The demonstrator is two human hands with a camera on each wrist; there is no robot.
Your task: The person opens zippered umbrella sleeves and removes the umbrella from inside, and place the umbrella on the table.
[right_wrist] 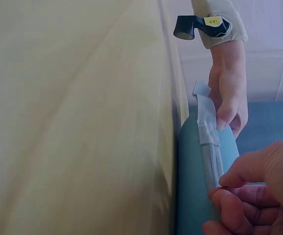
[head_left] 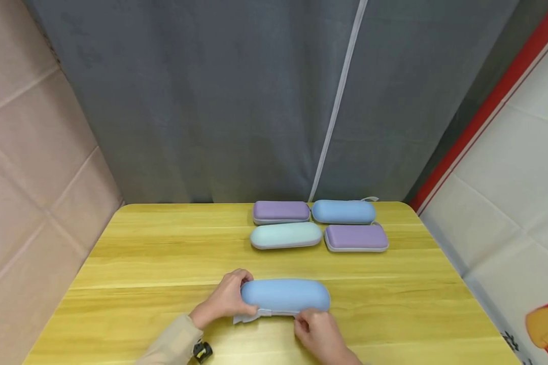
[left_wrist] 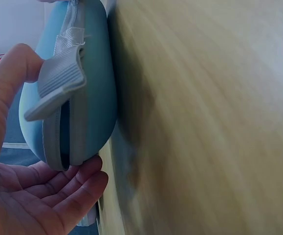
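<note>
One light-blue zippered case lies on the wood-grain surface between the left grip and the right grip. The left grip curls round one end, thumb against the grey strap, fingers behind; beside those fingers the zipper gapes. The right grip pinches at the zipper, thumb and forefinger pressed together; any pull tab is hidden. Beyond both grips, well apart, lie a mint case, two purple cases and a second blue case.
</note>
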